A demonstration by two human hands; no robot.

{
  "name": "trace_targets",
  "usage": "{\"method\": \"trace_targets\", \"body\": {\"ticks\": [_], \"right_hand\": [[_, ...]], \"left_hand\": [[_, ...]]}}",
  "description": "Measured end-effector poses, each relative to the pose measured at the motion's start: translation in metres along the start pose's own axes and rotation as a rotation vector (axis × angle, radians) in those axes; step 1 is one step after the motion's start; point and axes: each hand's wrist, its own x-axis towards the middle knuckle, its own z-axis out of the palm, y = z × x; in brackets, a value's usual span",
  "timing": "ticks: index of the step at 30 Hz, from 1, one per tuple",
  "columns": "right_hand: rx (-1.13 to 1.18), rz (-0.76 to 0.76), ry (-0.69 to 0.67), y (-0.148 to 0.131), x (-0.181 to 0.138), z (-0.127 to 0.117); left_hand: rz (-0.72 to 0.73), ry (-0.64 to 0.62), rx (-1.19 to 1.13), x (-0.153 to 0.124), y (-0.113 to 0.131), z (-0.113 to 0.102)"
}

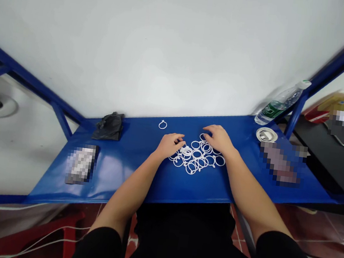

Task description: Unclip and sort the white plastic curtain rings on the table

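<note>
A loose pile of white plastic curtain rings (pixel 196 154), each with a small eyelet, lies on the blue table (pixel 135 170). At the pile's left edge is my left hand (pixel 170 144), its fingers slightly bent and apart, with the thumb by the nearest rings. My right hand (pixel 217 139) rests over the upper right of the pile, fingers spread and touching or just above the rings; its palm hides some of them. One single ring (pixel 163 124) lies apart, beyond my left hand towards the wall.
A crumpled black plastic bag (pixel 109 125) sits at the back left, with a blurred-out packet (pixel 81 164) in front. To the right are a water bottle (pixel 278 104), a roll of tape (pixel 266 135) and a blurred-out item (pixel 280 164). Blue metal bars (pixel 296 106) flank the table.
</note>
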Motion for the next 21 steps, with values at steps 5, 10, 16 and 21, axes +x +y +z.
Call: {"method": "trace_targets", "body": {"ticks": [5,10,16,21], "right_hand": [[-0.096,0.043,-0.104,0.005,-0.003,0.008],[-0.1,0.08,-0.048,-0.004,-0.002,0.01],[0.11,0.282,0.101,-0.019,-0.001,0.001],[0.251,0.256,0.144,-0.04,-0.005,0.003]], "left_hand": [[0.06,0.052,0.083,0.003,-0.001,-0.004],[-0.103,0.34,0.305,0.006,-0.019,-0.013],[-0.1,0.229,0.178,0.004,-0.022,-0.014],[0.161,0.11,0.137,0.001,0.005,-0.01]]}}
